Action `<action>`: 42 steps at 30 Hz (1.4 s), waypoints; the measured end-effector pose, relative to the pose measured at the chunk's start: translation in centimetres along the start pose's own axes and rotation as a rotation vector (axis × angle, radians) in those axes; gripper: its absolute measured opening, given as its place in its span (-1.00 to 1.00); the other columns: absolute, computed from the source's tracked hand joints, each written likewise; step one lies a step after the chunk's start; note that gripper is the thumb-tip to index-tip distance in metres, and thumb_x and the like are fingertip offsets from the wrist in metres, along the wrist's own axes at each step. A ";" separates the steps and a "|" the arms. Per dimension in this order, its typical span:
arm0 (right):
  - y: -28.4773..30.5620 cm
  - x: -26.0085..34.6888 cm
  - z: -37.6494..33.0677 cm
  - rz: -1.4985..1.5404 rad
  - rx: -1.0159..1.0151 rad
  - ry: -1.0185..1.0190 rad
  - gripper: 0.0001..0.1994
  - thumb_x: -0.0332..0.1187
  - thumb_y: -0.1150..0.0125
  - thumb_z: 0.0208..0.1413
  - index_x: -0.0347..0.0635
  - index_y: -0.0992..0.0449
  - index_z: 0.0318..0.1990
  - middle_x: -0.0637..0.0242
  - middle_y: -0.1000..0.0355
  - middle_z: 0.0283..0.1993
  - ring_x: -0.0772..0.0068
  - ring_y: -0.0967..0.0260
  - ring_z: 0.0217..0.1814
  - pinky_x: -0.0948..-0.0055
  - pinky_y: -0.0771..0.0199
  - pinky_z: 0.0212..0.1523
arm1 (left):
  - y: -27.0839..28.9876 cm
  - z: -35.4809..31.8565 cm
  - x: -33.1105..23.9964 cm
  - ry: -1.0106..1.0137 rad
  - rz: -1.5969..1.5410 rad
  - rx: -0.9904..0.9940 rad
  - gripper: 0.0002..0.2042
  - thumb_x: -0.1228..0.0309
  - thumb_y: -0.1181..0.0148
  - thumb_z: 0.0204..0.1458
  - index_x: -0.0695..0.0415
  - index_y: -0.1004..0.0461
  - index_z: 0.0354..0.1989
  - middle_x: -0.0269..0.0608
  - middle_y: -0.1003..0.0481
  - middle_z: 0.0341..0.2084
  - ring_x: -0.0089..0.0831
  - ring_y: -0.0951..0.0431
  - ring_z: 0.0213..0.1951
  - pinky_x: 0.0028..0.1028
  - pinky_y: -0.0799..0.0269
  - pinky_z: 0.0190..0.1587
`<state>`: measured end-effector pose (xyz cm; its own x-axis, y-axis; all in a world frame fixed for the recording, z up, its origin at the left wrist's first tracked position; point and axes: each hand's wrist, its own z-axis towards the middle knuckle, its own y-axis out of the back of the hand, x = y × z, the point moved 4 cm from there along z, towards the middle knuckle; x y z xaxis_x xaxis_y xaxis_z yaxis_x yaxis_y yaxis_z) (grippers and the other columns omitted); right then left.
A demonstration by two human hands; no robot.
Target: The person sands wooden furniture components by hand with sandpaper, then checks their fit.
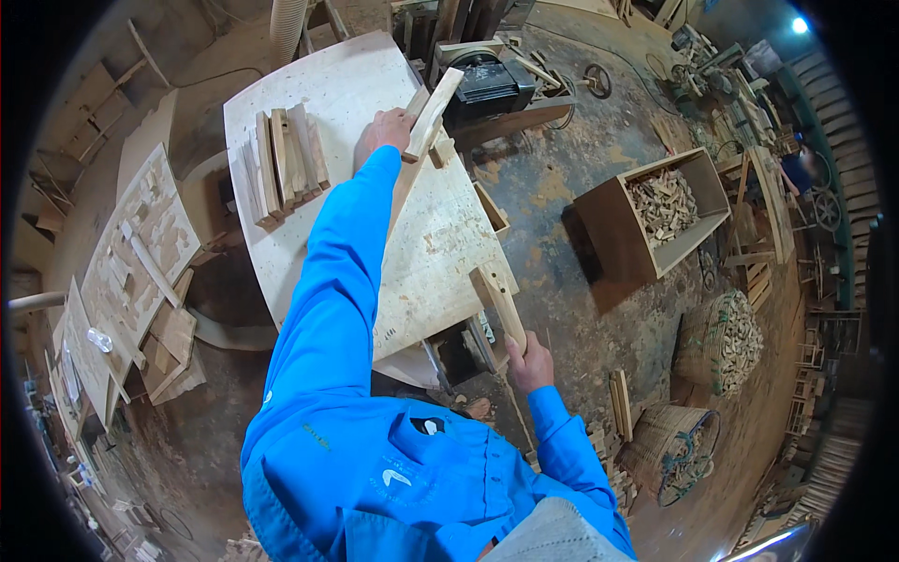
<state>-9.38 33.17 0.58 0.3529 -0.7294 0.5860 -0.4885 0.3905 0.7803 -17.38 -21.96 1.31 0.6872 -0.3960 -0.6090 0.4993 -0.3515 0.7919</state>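
Left hand clamped round a long wooden strip at the tabletop's far edge, beside the machine; right hand gripping a shorter stick off the near corner. Risk: fingers close to the cutter, strip kicking.

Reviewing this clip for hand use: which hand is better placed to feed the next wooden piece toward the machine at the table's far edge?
Probably the left hand: it is stretched across the table and grips a long wooden strip right beside the machine. The right hand holds a shorter wooden piece at the near edge.
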 end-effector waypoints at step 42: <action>0.9 -6.7 -9.1 0.013 0.112 -0.072 -0.61 -0.02 -0.17 0.38 -0.18 -0.51 0.04 -0.12 -0.61 -0.23 -0.30 -0.59 -0.15 -0.10 -0.55 -0.17 | -1.7 -10.3 -3.2 0.021 -0.229 -0.057 -0.71 0.16 -0.35 0.17 0.08 -0.74 -0.10 -0.06 -0.72 -0.15 -0.14 -0.70 -0.07 -0.23 -0.55 0.05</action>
<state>-4.97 43.52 -0.62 0.2897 -0.7646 0.5757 -0.5799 0.3383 0.7411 -14.94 -11.39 2.37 0.5631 -0.2935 -0.7725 0.6720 -0.3815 0.6347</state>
